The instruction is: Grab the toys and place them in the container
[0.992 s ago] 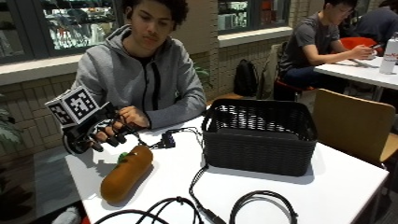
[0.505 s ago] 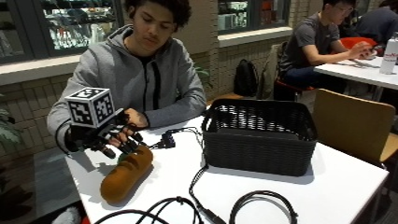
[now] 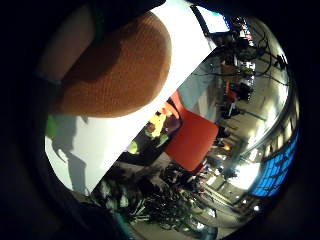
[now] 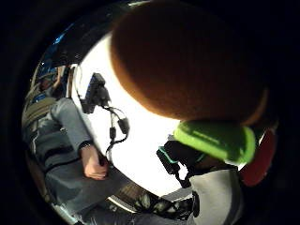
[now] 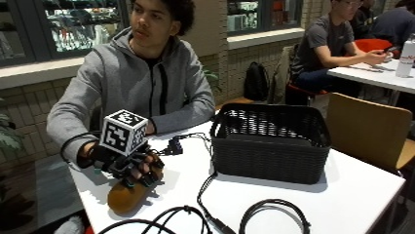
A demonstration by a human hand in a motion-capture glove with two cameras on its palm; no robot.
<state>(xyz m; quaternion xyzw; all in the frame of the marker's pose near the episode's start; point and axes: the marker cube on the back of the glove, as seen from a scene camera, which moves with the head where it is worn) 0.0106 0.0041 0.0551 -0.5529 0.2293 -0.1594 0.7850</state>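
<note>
A white table (image 5: 363, 195) in a windowed café carries a black basket (image 5: 269, 144) and cables; the gloved hand (image 5: 133, 168) curls over a brown plush toy (image 5: 126, 197).

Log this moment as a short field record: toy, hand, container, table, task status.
toy: brown plush toy lying on the white table, near its edge in front of the person
hand: gloved right hand on top of the toy, fingers spread over it; grip not clear
container: black woven basket with a handle, standing on the table apart from the toy; inside hidden
other: black cables on the table beside toy and basket
task status: toy not yet lifted, not in the basket
</note>
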